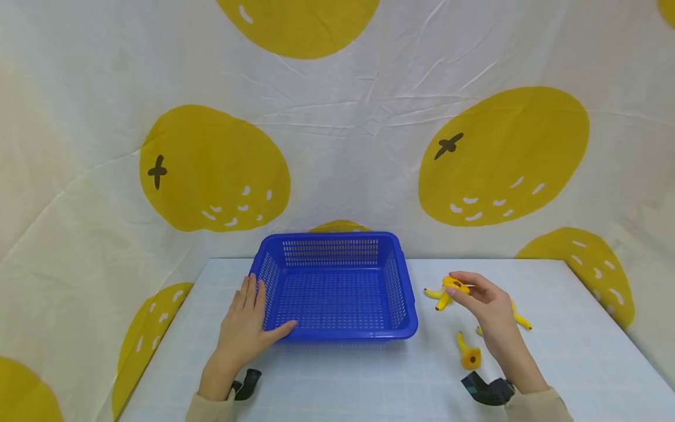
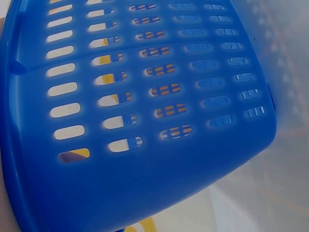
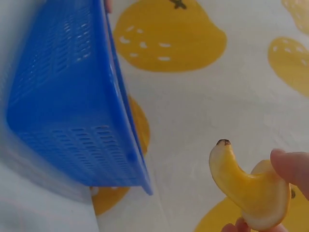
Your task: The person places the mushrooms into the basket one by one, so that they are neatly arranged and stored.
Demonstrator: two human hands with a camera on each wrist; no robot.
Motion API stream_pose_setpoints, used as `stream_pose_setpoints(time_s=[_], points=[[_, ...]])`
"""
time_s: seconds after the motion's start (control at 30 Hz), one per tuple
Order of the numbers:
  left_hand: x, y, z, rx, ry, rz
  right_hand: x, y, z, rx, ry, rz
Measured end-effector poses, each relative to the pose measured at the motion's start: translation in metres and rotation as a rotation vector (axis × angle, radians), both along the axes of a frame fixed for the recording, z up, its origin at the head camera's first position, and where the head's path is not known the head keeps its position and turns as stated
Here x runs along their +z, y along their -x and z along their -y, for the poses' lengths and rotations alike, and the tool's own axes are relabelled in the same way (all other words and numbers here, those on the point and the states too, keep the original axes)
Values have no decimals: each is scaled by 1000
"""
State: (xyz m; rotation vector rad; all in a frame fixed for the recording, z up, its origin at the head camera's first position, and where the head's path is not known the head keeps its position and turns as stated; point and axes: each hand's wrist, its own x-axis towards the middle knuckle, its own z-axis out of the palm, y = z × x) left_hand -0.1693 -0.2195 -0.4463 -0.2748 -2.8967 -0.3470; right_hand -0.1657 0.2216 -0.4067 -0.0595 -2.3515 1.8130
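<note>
My left hand [image 1: 245, 325] lies on the left front corner of a blue plastic basket [image 1: 345, 335], fingers straight over the side rim and thumb along the front rim. Pale light shows through the slots of the basket wall [image 2: 145, 179] in the left wrist view. To the right of the basket, my right hand [image 1: 490, 305] pinches a small yellow toy banana [image 3: 260, 193] between thumb and fingers. Its dark-tipped curved end points away from the fingers. In the head view, a yellow banana piece [image 1: 444, 302] shows just below the pinched one.
On the white table [image 1: 369, 381], another small banana [image 1: 469, 354] lies in front of the right hand. A further banana [image 1: 521, 319] is partly hidden behind that hand. A white cloth printed with yellow fruit [image 1: 369, 176] hangs behind and beside the table.
</note>
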Motion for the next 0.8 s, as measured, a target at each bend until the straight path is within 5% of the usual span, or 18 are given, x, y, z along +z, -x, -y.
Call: stream_pose_setpoints(time_s=[0.8], points=[[-2, 1, 0, 1, -5, 1, 40, 36, 40, 148, 175, -112]])
